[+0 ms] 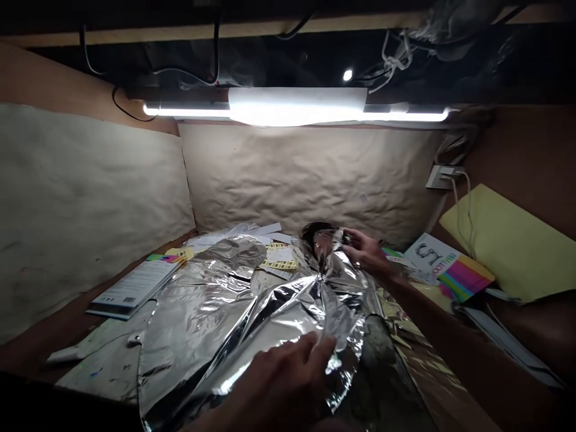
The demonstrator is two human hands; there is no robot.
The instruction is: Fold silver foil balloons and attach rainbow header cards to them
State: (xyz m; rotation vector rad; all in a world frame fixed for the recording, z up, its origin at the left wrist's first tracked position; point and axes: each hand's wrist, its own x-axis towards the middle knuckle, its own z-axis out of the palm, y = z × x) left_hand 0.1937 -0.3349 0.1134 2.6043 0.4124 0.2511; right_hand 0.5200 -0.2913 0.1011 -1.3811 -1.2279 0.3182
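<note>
A large, limp silver foil balloon [211,294] spreads over the middle of the desk, its sheet creased and gathered to a bunched point near the centre. My left hand [292,369] is at the near side, closed, with fingers and thumb pinching a gathered fold of the foil. Farther back, my right hand [366,249] grips an upper edge of the same foil between thumb and fingers. Next to it is a dark, shiny rounded piece [317,234], partly hidden by foil, whose kind I cannot make out. The left palm is turned away from view.
At left lie a stack of printed sheets [137,288] and a white stick-like thing [65,355]. A colourful balloon package [450,267] and a yellow sheet [513,246] stand at right, below a socket [443,177] with cables. A tube light [297,111] hangs above the papered back wall [315,174].
</note>
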